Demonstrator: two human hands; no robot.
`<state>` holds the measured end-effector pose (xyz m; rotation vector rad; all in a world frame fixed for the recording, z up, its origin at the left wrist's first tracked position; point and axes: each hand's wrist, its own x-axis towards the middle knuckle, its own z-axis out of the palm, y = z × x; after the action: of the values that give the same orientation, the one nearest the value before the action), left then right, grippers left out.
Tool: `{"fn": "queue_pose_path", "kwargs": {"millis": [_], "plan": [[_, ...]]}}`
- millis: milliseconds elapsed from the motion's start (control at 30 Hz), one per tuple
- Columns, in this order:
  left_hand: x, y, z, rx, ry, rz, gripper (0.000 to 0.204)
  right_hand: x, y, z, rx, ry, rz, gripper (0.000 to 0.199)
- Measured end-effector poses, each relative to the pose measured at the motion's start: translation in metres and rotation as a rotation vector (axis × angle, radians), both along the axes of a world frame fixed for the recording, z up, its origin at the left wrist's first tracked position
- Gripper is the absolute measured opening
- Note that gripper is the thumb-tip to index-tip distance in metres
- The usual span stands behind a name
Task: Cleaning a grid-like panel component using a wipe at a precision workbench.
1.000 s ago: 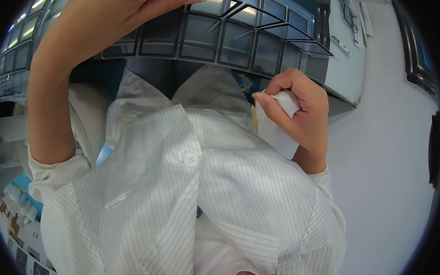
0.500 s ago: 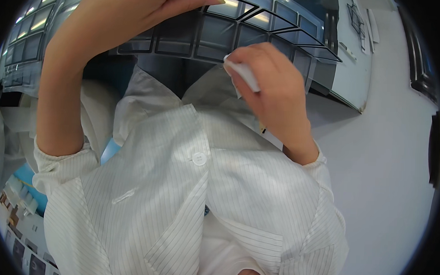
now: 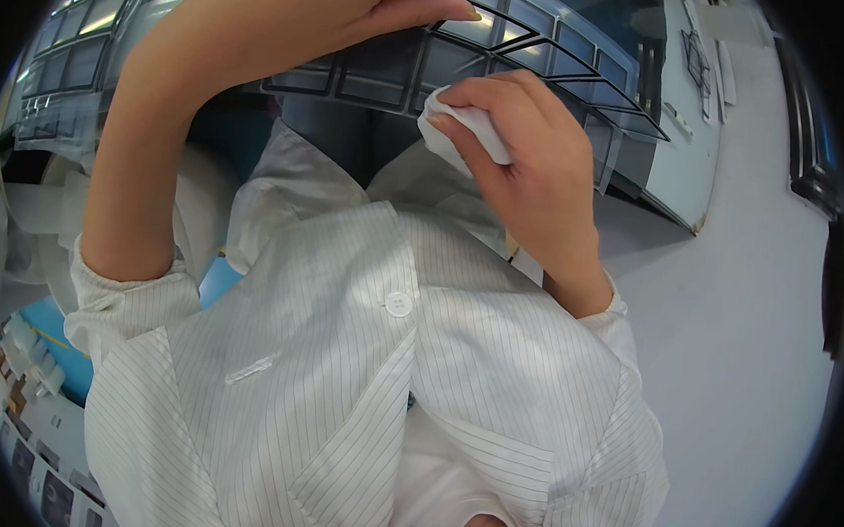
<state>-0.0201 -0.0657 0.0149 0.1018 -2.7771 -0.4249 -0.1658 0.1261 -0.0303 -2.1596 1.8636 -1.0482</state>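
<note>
My right hand is closed around a folded white cloth, with the thumb pressed on its near side. It is at the near edge of a clear plastic tray divided into compartments with dark rims. Stretched across the top, my left hand has its thumb tip at the corner of a black-edged flat panel. The other left fingers run out of the picture, so their grip is hidden. More black-edged panels slant in a row toward the right.
More clear trays are stacked at the far left. A pale table or cabinet corner juts out at the right, beside a plain light wall. Below the tray are my lap and striped white coat.
The white cloth shows more fully between my right thumb and fingers, and that hand has tilted slightly. My left hand appears a little farther right and lower, as the whole view has shifted.
</note>
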Motion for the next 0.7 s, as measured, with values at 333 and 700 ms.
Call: {"fn": "queue_pose_path", "kwargs": {"millis": [333,700], "plan": [[0.003,-0.001,-0.003,-0.011,0.021,0.001,0.033,0.012,-0.013,0.007,0.085,0.146,-0.050,0.016],[0.008,0.001,-0.002,0.013,-0.009,0.016,0.036,0.016,-0.017,0.013,0.139,0.181,-0.010,0.015]]}}
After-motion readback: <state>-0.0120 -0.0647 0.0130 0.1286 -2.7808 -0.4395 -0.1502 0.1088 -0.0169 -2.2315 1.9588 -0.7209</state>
